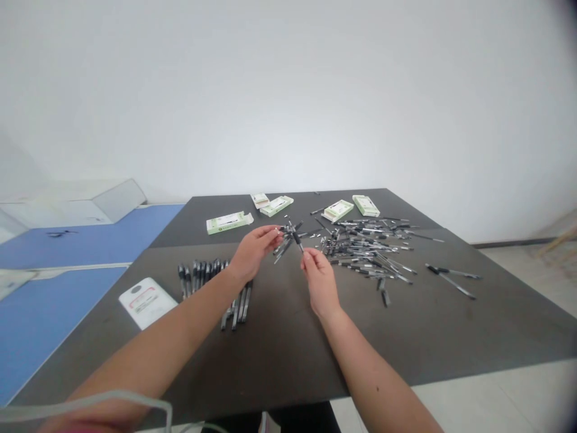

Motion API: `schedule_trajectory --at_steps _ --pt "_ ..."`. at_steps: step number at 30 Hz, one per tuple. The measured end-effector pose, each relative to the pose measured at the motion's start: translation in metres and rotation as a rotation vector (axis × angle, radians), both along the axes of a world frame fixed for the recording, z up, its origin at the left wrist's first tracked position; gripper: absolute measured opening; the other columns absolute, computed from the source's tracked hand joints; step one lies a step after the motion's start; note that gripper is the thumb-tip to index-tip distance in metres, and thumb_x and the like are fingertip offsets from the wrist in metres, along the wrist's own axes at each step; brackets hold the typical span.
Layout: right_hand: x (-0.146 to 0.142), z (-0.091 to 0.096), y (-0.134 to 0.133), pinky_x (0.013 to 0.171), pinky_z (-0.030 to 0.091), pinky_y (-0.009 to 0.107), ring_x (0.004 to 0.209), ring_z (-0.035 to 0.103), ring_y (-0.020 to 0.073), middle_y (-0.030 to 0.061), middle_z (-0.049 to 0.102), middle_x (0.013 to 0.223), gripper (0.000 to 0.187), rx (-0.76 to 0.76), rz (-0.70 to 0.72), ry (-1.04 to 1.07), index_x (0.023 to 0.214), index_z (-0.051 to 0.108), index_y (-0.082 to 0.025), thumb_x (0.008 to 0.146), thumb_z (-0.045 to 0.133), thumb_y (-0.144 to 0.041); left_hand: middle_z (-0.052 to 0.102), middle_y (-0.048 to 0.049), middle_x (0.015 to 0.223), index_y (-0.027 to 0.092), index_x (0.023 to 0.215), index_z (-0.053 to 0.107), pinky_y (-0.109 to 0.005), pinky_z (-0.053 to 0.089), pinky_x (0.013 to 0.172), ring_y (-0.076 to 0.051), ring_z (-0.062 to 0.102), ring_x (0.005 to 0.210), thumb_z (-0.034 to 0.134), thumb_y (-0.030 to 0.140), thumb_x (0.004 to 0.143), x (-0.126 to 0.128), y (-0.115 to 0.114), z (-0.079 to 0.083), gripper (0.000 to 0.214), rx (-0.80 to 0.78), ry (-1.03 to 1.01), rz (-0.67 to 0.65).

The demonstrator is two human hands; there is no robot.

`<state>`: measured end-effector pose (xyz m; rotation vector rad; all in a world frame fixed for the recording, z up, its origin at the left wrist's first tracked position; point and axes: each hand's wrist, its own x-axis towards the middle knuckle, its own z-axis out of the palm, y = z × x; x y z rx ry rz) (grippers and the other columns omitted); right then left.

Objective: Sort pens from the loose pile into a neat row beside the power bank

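Over the dark table [279, 349], right hand [321, 281] pinches a black-gripped pen [296, 237] by its near end, left hand [255, 251] pinches what looks like a tiny part [277, 231], so a slack grip could drop either into the scattered pen parts [351, 246] nearby.

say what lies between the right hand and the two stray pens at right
Two short black pen parts and the near edge of the pen pile, in the head view.

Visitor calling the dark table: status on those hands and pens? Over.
Right hand pinching a pen. Left hand by its far end, grip unclear. Loose pens heaped to the right; left forearm partly hides the row of pens.
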<state>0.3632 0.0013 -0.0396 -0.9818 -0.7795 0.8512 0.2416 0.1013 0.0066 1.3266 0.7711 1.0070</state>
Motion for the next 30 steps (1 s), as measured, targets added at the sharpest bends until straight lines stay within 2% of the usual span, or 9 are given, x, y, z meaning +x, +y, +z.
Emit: schedule_trajectory --at_steps 3,7,14,20,23,27,30 --pt "-0.010 -0.002 -0.005 0.058 0.035 0.022 0.062 0.046 0.0116 -0.0037 0.051 0.065 0.016 0.010 -0.023 -0.166 0.089 0.063 -0.023 0.082 0.056 -0.035 0.068 -0.0020 0.086 0.015 0.087 0.065 -0.021 0.049 0.079 -0.007 0.062 0.075 0.068 0.026 0.074 -0.016 -0.021 0.004 0.017 -0.218 -0.240 0.023" --pt "-0.017 -0.002 -0.007 0.057 0.036 0.023 0.061 0.047 0.0129 -0.0029 0.054 0.064 0.016 -0.015 0.006 -0.251 0.087 0.064 -0.022 0.080 0.057 -0.034 0.068 -0.0007 0.085 0.015 0.085 0.066 -0.019 0.050 0.077 -0.007 0.063 0.077 0.068 0.023 0.076 -0.027 -0.030 0.002 0.013 -0.296 -0.351 0.016" --pt "-0.016 -0.008 -0.004 0.060 0.039 0.025 0.063 0.048 0.0137 -0.0012 0.056 0.068 0.024 -0.050 -0.009 -0.438 0.091 0.061 -0.017 0.083 0.051 -0.037 0.068 -0.0014 0.086 0.015 0.082 0.067 -0.019 0.049 0.075 -0.007 0.061 0.073 0.070 0.025 0.074 -0.030 -0.029 0.004 0.013 -0.300 -0.373 0.026" --pt "-0.013 -0.011 -0.003 0.064 0.039 0.025 0.066 0.049 0.0137 0.0003 0.058 0.073 0.024 -0.033 -0.023 -0.479 0.092 0.062 -0.018 0.083 0.051 -0.037 0.067 -0.0010 0.082 0.015 0.079 0.068 -0.021 0.044 0.077 -0.008 0.057 0.074 0.074 0.032 0.068 -0.027 -0.030 -0.003 0.021 -0.142 -0.151 0.092" --pt "-0.014 -0.010 -0.003 0.059 0.035 0.024 0.061 0.045 0.0122 -0.0015 0.052 0.065 0.026 -0.028 0.035 -0.382 0.086 0.063 -0.018 0.083 0.052 -0.041 0.067 -0.0014 0.080 0.015 0.078 0.069 -0.024 0.042 0.080 -0.011 0.057 0.076 0.074 0.034 0.066 -0.026 -0.031 -0.006 0.023 -0.085 -0.096 0.103" --pt "-0.019 -0.010 -0.003 0.043 0.019 0.022 0.045 0.024 0.0080 -0.0074 0.035 0.053 0.031 -0.092 0.318 -0.045 0.090 0.060 -0.019 0.083 0.051 -0.048 0.068 -0.0027 0.089 0.016 0.082 0.071 -0.026 0.042 0.084 -0.013 0.057 0.083 0.071 0.034 0.070 -0.025 -0.032 -0.006 0.022 -0.048 -0.126 0.031" --pt "-0.022 -0.010 -0.003 0.044 0.017 0.020 0.046 0.025 0.0066 -0.0086 0.035 0.054 0.033 -0.052 0.306 0.006 0.098 0.058 -0.021 0.073 0.067 -0.041 0.068 -0.0030 0.090 0.016 0.083 0.072 -0.026 0.041 0.086 -0.014 0.057 0.087 0.070 0.033 0.072 -0.025 -0.031 -0.007 0.020 -0.012 -0.120 0.028"
